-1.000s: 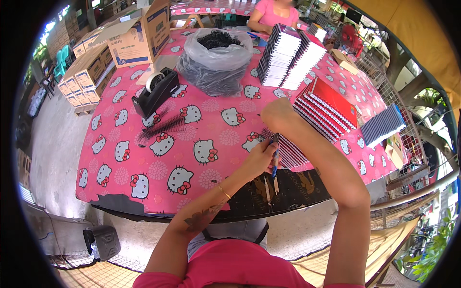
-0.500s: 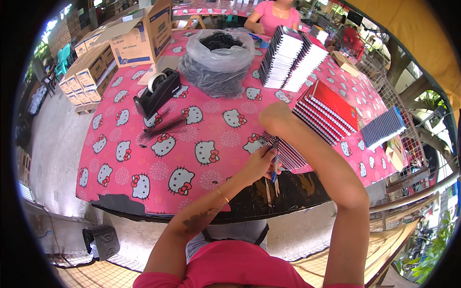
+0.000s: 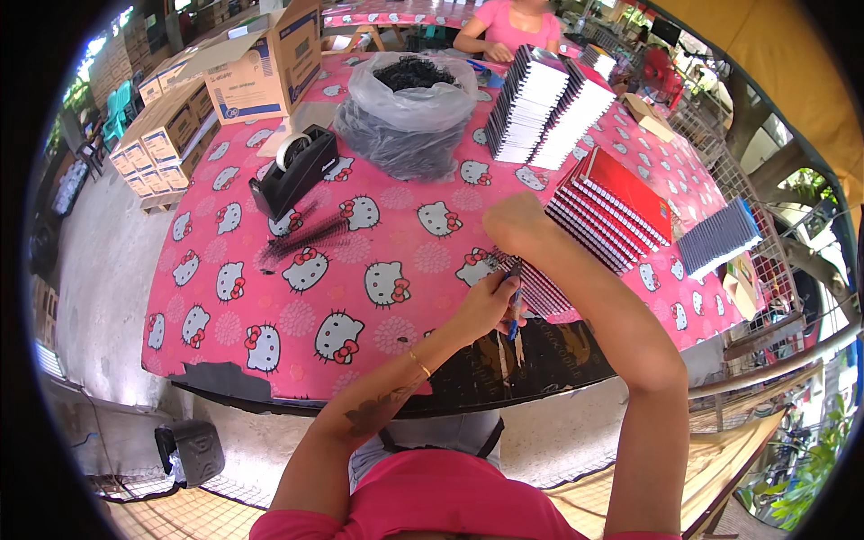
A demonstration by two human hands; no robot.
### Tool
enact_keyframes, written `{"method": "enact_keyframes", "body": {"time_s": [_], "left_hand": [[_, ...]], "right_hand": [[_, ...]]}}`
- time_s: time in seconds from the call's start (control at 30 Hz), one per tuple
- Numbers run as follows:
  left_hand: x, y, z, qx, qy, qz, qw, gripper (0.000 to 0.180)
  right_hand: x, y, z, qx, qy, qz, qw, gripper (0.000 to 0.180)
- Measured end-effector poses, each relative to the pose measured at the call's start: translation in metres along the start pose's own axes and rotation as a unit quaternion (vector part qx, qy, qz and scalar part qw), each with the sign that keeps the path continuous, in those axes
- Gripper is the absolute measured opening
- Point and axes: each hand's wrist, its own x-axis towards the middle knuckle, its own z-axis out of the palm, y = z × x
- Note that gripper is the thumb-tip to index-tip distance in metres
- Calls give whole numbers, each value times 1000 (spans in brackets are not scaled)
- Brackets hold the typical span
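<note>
My left hand point(image 3: 489, 306) is closed around a slim blue and black hand tool point(image 3: 515, 315), whose exact kind I cannot make out. Its dark end points away from me, beside the near end of a spiral-bound notebook stack point(image 3: 547, 290). Across that stack reaches my right forearm, and my right hand point(image 3: 513, 219) bends down at the stack's far left corner with its fingers hidden. Red-covered spiral notebooks point(image 3: 625, 198) are piled just right of the right forearm. Loose black binding coils point(image 3: 310, 238) lie on the table to the left.
A black tape dispenser point(image 3: 301, 171) stands behind the coils. Farther back are a plastic bag point(image 3: 396, 135) full of black coils, an open carton point(image 3: 265, 76) and tall notebook stacks point(image 3: 531, 108). Blue notebooks point(image 3: 720, 238) sit at right. A person in pink point(image 3: 513, 31) works across the table.
My right forearm has shifted very slightly left; my left hand keeps its hold on the tool. Across the table, the other person's hand has moved a little.
</note>
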Motion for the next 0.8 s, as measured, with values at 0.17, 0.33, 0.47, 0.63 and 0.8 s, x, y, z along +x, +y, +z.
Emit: {"method": "enact_keyframes", "body": {"time_s": [0.17,0.33,0.47,0.63,0.8], "left_hand": [[11,-4,-2,13,11,38,999,32],[1,10,4,73,11,39,996,32],[1,-7,-2,35,11,19,999,32],[8,-9,-1,6,30,4,1000,31],[3,0,1,56,24,46,997,29]], "right_hand": [[10,-2,11,-15,-26,13,999,19],[7,0,13,-14,-48,19,999,16],[9,-8,4,-4,-60,25,998,16],[14,-11,13,-17,-71,24,997,16],[10,-11,12,-24,-68,23,997,18]]}}
